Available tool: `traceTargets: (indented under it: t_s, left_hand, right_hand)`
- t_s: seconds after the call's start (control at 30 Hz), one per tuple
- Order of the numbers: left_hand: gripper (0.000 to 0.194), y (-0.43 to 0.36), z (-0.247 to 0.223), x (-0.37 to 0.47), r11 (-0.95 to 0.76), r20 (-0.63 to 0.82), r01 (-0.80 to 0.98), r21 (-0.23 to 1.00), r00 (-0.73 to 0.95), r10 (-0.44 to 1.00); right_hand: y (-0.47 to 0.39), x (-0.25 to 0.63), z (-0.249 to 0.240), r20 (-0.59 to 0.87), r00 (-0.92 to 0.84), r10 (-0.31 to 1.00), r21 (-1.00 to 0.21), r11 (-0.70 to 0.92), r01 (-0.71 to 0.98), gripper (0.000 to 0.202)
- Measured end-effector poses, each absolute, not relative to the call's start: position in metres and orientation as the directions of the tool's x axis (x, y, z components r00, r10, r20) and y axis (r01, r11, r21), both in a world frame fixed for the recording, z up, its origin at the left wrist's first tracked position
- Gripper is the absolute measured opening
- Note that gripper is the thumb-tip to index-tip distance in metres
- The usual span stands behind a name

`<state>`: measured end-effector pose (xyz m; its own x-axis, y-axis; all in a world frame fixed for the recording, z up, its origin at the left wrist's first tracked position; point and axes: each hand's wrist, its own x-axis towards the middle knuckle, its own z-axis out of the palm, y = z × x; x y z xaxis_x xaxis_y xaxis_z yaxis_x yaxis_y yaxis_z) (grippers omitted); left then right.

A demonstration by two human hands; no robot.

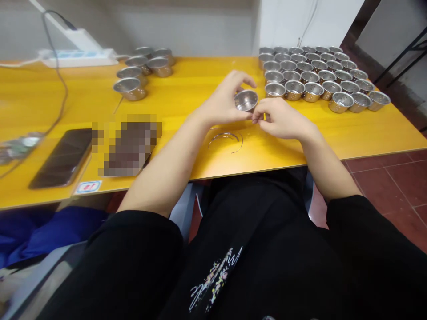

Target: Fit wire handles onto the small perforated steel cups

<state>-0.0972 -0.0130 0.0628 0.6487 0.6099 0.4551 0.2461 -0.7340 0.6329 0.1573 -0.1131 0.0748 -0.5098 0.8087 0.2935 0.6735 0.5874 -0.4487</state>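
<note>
A small metal cup with holes (246, 101) is tilted in my left hand (230, 95), its open mouth facing up toward me. The fingers of that hand curve round the cup's far side, and the thumb lies along its near side. Close by on the right, my right hand (280, 116) is pinched at the cup's lower edge. What sits between those fingertips is too small to make out. Below the hands, several thin curved wires (227, 135) lie on the yellow table (213, 162).
Rows of perforated metal cups (313, 91) stand at the right. More cups (130, 89) are grouped at the back left. A phone (62, 158), a blurred-out dark object (130, 146) and a power strip (80, 57) with cables lie left. The table's front edge is near my body.
</note>
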Motion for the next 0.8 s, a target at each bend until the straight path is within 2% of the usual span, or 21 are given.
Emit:
traceTargets:
  t_s: [0.13, 0.27, 0.47, 0.8]
  left_hand:
    - [0.094, -0.013, 0.053, -0.09, -0.71, 0.391, 0.191, 0.678, 0.725, 0.568]
    - [0.088, -0.015, 0.049, -0.087, -0.659, 0.313, 0.246, 0.711, 0.728, 0.61]
    - [0.082, -0.017, 0.047, -0.083, -0.684, 0.332, 0.232, 0.692, 0.738, 0.587]
    - [0.104, -0.019, 0.041, -0.08, -0.684, 0.319, 0.217, 0.697, 0.761, 0.566]
  right_hand:
    - [-0.116, 0.162, 0.085, 0.331, -0.479, 0.813, -0.435, 0.582, 0.687, 0.016]
    - [-0.119, 0.169, 0.094, 0.362, -0.429, 0.827, -0.426, 0.557, 0.713, 0.018]
    - [-0.126, 0.188, 0.108, 0.429, -0.361, 0.828, -0.448, 0.542, 0.711, 0.025]
    - [-0.115, 0.2, 0.101, 0.429, -0.334, 0.839, -0.485, 0.526, 0.699, 0.029]
